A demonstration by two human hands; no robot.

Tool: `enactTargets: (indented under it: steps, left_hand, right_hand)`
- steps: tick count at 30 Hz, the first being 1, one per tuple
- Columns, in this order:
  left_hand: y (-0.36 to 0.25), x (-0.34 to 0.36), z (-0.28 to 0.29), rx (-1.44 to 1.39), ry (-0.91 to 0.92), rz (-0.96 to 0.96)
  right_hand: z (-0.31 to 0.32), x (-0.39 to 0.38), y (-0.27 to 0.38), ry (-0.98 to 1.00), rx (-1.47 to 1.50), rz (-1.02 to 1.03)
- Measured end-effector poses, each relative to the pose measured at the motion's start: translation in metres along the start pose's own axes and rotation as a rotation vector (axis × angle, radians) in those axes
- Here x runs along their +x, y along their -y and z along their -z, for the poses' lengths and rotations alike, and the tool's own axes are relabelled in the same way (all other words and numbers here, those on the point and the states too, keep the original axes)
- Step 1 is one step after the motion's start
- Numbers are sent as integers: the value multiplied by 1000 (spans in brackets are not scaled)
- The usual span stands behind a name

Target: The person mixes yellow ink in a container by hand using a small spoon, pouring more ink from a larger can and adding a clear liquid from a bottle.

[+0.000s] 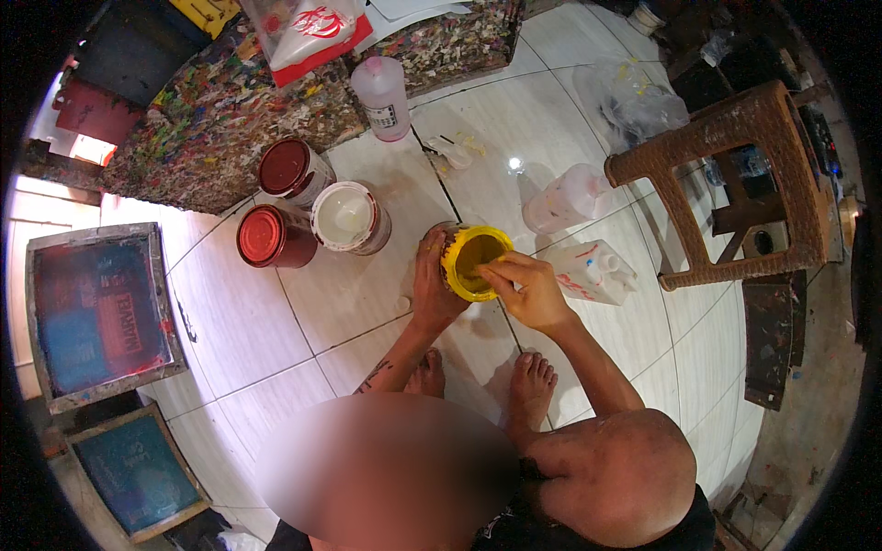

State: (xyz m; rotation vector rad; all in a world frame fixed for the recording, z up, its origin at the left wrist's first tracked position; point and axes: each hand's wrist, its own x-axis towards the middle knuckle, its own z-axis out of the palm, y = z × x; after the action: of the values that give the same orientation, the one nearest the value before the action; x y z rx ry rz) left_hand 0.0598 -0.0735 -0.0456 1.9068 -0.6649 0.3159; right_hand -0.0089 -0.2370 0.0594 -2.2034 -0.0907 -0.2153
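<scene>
My left hand (434, 286) is wrapped round the outer side of a yellow paint tub (452, 264), which tilts slightly above the tiled floor between my feet. Yellow paint coats its rim and inside. My right hand (535, 294) reaches over the tub's right rim, its fingers pinched together inside the opening. Whatever they hold is hidden. Left of the tub, a white paint tub (380, 228) stands open beside two tubs with red lids, a brighter one (263, 235) and a darker one (285, 167).
A clear plastic bottle (380, 101) stands behind. On the right are a pinkish bottle (562, 200), a whitish jug (602, 273) and a brown plastic stool (717, 193). Framed printing screens (103, 312) lean at left. A speckled block (230, 129) borders the back.
</scene>
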Motion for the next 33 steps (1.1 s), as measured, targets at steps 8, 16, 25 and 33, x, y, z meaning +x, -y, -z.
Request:
enactTargets:
  steps: [8, 16, 25, 33]
  left_hand:
    - [0, -2, 4, 17, 95, 16]
    - [1, -1, 0, 17, 15, -31]
    - [1, -2, 1, -31, 68, -10]
    - [-3, 0, 2, -56, 64, -20]
  right_hand:
    - [0, -2, 1, -17, 5, -43]
    - [2, -2, 2, 11, 29, -59]
    - [0, -4, -5, 18, 19, -40]
    - [3, -3, -2, -11, -40, -100]
